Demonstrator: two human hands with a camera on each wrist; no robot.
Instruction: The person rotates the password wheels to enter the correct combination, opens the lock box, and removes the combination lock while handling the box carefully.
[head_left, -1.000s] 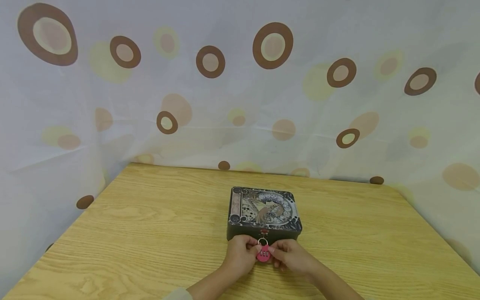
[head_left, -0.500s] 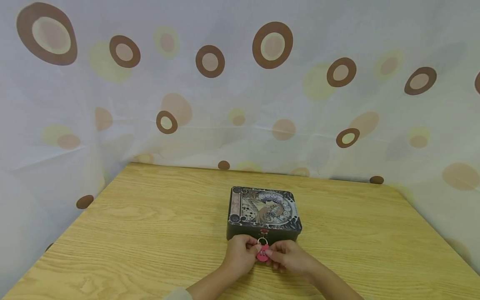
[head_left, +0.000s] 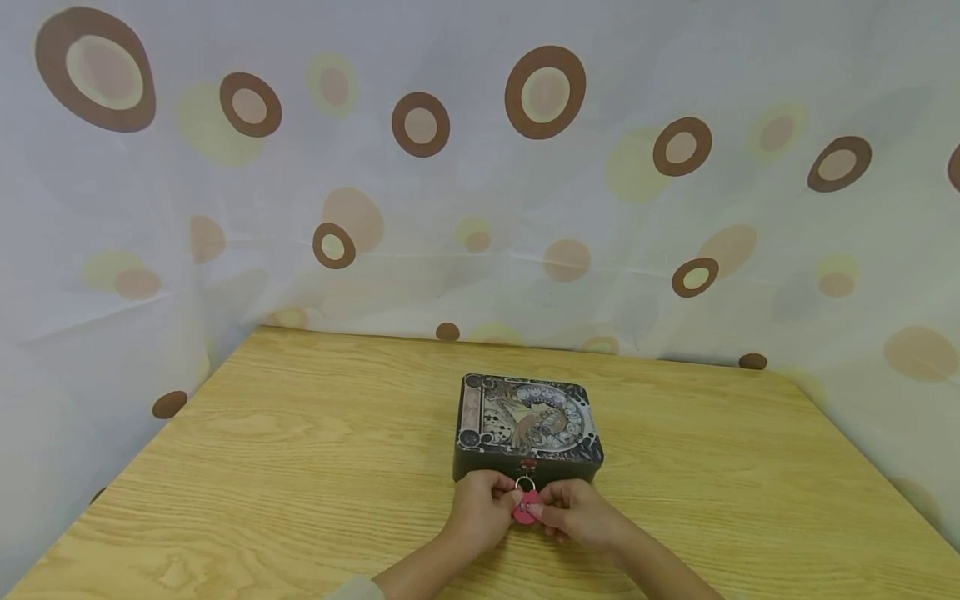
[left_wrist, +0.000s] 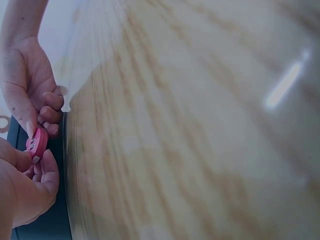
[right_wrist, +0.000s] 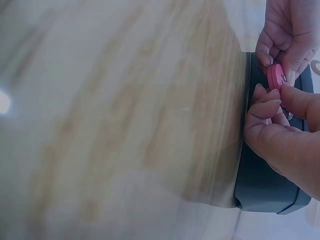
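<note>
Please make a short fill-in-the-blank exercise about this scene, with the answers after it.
The left hand and right hand both touch a padlock coloured ____.
Exactly ____ box stands on the table.
The table's surface shows the grain of ____.
Of box and padlock, the smaller is the ____.
Missing words: pink; one; wood; padlock.
</note>
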